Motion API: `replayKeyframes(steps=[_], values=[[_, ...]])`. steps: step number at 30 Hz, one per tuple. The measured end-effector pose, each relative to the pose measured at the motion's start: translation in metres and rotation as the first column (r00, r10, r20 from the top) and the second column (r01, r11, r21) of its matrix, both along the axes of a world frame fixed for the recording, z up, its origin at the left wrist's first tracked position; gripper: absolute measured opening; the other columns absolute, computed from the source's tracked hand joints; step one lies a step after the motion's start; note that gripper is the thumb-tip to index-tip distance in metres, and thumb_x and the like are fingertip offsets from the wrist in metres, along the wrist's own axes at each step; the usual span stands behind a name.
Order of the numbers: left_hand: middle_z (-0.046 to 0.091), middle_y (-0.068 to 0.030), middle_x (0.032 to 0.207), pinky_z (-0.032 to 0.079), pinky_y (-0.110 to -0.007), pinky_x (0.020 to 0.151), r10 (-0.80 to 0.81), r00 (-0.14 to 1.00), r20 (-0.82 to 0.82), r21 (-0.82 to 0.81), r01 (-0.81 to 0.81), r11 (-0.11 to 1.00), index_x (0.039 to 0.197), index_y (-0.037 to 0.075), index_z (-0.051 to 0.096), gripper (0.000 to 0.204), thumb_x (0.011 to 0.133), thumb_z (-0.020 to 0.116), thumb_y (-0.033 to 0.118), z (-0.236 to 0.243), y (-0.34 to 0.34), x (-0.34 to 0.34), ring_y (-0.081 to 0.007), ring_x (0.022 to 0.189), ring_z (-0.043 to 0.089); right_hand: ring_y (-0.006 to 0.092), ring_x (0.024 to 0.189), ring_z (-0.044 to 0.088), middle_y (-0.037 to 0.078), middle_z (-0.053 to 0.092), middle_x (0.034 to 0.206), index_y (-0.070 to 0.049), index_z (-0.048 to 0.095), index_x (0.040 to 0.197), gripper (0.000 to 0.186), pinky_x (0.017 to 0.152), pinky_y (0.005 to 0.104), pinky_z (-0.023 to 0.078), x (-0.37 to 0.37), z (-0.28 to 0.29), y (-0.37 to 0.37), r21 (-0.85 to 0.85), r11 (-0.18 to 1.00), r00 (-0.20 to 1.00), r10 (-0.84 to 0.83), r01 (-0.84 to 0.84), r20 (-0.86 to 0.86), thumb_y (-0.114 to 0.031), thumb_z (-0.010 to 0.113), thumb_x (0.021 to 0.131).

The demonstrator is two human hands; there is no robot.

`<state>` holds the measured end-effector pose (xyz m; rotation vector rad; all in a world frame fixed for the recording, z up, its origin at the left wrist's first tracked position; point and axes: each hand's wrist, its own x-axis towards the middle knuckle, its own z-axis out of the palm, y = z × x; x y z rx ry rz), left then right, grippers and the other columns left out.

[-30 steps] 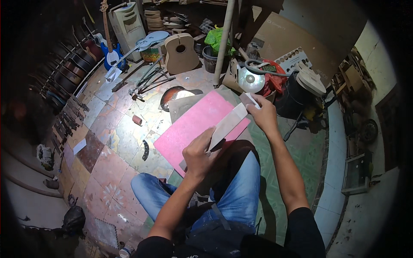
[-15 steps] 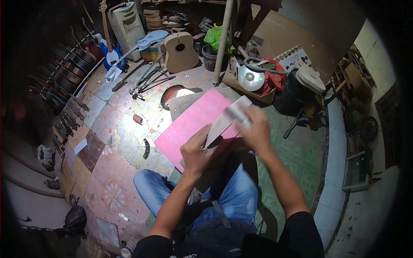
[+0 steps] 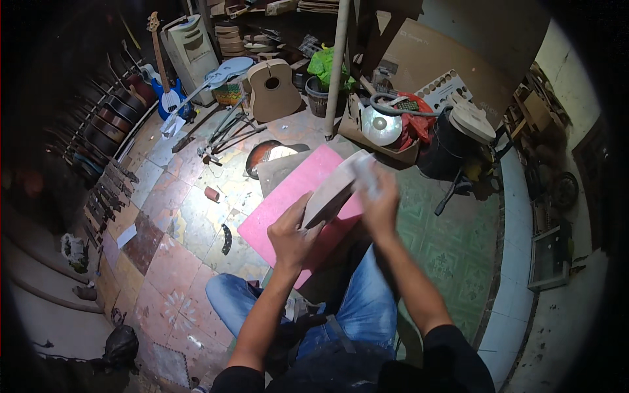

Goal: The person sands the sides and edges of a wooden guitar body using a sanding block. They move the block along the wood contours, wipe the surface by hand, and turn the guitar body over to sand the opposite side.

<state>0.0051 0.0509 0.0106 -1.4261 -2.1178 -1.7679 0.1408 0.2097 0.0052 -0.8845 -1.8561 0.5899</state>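
Observation:
My left hand point(image 3: 291, 236) is closed around the near end of a long, pale wooden piece point(image 3: 333, 187) with a curved edge and a dark underside. The piece tilts up and away over a pink board point(image 3: 278, 216) in front of my knees. At its far right edge, my right hand point(image 3: 382, 208) is closed on a small whitish-grey block point(image 3: 367, 179). Motion blurs the block, so its exact kind does not show. It appears to touch the wood's edge.
A sunburst guitar body point(image 3: 261, 157) lies beyond the board. On the floor to the left are a reddish cylinder point(image 3: 211, 194) and a dark curved strip point(image 3: 227, 239). A cardboard box point(image 3: 377, 145) and a black bucket point(image 3: 445, 147) stand far right. Guitars point(image 3: 108, 124) line the left.
My right hand and the block have shifted slightly toward me and left along the wood's edge. My left hand has tilted the wooden piece, showing more of its dark underside.

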Motion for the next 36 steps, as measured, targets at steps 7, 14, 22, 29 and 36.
replayKeyframes(steps=[7,14,22,29,36], values=[[0.076,-0.0168,0.109,0.06,-0.034,0.084,0.001,1.0,0.005,0.017,-0.001,1.0,0.126,0.008,0.071,0.063,0.066,0.088,0.012,-0.004,0.003,-0.01,-0.0276,0.099,0.076,0.0347,0.102,0.063,0.018,0.064,0.104,-0.001,0.067,0.125,0.048,0.092,0.0474,0.05,-0.018,-0.004,0.034,-0.066,0.993,0.96,-0.108,0.094,-0.26,-0.027,0.075,0.085],[0.077,-0.0158,0.104,0.06,-0.034,0.081,0.058,0.998,0.018,-0.045,-0.057,0.997,0.127,0.01,0.071,0.065,0.065,0.089,0.012,-0.003,-0.003,-0.026,-0.0261,0.093,0.077,0.0362,0.101,0.061,0.02,0.063,0.109,0.002,0.066,0.12,0.048,0.092,0.0451,0.049,-0.048,-0.013,0.009,0.034,0.999,0.969,-0.004,0.013,-0.245,-0.024,0.079,0.082],[0.077,-0.0164,0.103,0.06,-0.034,0.08,0.069,0.997,-0.03,-0.025,-0.07,0.997,0.128,0.011,0.071,0.067,0.064,0.089,0.012,-0.006,-0.003,-0.029,-0.0253,0.091,0.077,0.0338,0.102,0.06,0.019,0.063,0.106,0.004,0.065,0.12,0.049,0.095,0.0418,0.05,-0.048,-0.023,0.002,0.216,0.976,0.962,0.075,-0.018,-0.263,-0.025,0.078,0.083],[0.077,-0.0165,0.102,0.06,-0.034,0.08,0.115,0.992,-0.059,-0.035,-0.117,0.993,0.127,0.01,0.071,0.067,0.063,0.089,0.011,-0.004,-0.003,-0.022,-0.0267,0.091,0.077,0.0327,0.1,0.061,0.018,0.063,0.109,-0.005,0.063,0.128,0.049,0.088,0.0442,0.051,-0.046,-0.003,-0.045,0.373,0.916,0.942,0.245,-0.146,-0.231,-0.024,0.078,0.085],[0.077,-0.017,0.101,0.06,-0.035,0.079,0.108,0.991,-0.085,-0.003,-0.109,0.994,0.127,0.01,0.071,0.067,0.062,0.088,0.011,-0.001,0.001,-0.018,-0.0281,0.091,0.077,0.0322,0.103,0.06,0.017,0.063,0.106,0.003,0.063,0.122,0.043,0.093,0.0421,0.049,-0.057,-0.013,-0.01,0.179,0.983,0.942,0.017,0.046,-0.335,-0.022,0.073,0.088]])
